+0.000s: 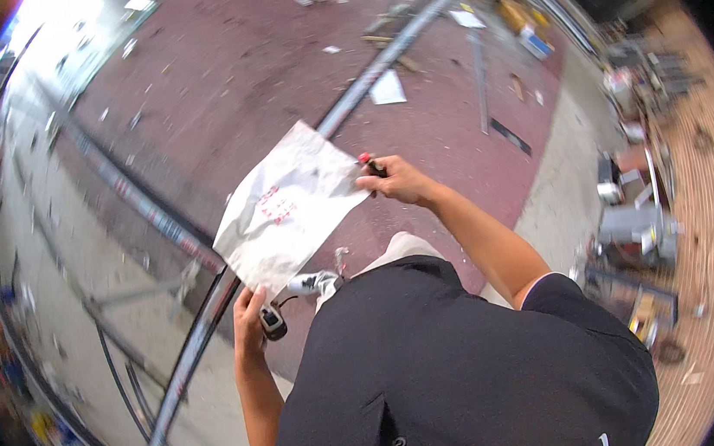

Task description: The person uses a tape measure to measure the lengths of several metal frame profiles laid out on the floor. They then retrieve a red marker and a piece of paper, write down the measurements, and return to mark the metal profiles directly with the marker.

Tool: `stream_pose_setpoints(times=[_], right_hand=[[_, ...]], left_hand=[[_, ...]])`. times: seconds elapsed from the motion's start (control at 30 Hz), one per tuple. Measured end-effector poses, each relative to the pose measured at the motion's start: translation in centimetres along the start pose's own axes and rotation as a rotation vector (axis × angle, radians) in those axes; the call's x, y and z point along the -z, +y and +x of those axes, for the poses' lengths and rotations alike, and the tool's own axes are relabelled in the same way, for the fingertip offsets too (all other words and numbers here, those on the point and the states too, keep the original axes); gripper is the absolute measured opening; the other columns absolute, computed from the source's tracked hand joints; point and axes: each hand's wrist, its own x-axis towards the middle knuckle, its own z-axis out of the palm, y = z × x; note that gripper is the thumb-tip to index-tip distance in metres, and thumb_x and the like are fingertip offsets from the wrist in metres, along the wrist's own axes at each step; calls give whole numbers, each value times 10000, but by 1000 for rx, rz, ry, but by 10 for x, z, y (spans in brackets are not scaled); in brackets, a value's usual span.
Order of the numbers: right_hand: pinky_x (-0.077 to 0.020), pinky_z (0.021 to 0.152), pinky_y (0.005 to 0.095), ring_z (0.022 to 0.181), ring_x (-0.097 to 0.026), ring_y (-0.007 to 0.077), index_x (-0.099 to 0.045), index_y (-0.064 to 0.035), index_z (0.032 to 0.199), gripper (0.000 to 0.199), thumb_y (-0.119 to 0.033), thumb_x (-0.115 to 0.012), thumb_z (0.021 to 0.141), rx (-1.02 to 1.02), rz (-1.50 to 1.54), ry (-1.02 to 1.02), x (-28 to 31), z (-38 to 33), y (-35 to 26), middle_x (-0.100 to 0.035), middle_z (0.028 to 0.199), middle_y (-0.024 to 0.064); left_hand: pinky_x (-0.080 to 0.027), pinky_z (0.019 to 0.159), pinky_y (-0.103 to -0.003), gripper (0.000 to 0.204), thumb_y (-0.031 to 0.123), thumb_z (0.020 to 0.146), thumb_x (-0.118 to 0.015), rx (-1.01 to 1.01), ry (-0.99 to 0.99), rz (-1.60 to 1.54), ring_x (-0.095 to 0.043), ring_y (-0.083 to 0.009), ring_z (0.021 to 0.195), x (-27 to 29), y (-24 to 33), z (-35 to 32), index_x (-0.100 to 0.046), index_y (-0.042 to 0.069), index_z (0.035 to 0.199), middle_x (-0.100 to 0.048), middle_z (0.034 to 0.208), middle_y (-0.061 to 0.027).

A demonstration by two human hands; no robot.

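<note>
A creased white sheet (290,208) with red marks is spread in front of me; I cannot tell whether it is paper or plastic. My left hand (250,318) is closed on its lower corner, and a dark tape measure (272,321) shows against the same hand's fingers. At the sheet's right edge my right hand (402,182) is closed around a small red-and-black marker-like tool (373,166). Its fingertips also meet the sheet's edge. The palm sides of both hands are hidden.
Long metal bars (138,194) cross in front of me and run beneath the sheet. Scraps and a white paper (387,88) litter the reddish floor (226,54). At the right, metal parts (636,233) stand beside ribbed brown boarding (710,273). A cardboard box (520,19) lies at the far right.
</note>
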Motion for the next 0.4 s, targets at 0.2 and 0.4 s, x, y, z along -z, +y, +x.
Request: stream_pose_setpoints(times=[0.2,0.4], right_hand=[[-460,692,343,713,-557,146,-656,-70,883,459,-518,-643,977,-100,-40,408,103,-99,81,-597,741,13],[-508,786,406,854,-713,274,-699,-76,1086,478,-530,-607,971,-509,-138,857,186,-234,256,-756,902,104]], left_hand=[[-459,614,-244,253,206,1015,-643,-32,-182,299,-602,-87,718,-82,7,60,-682,18,1180,-662,901,8],[-485,1029,-354,405,155,1022,-619,-83,-314,462,-651,-232,1190,-209,-32,150,-608,-38,1378,-680,1312,-140]])
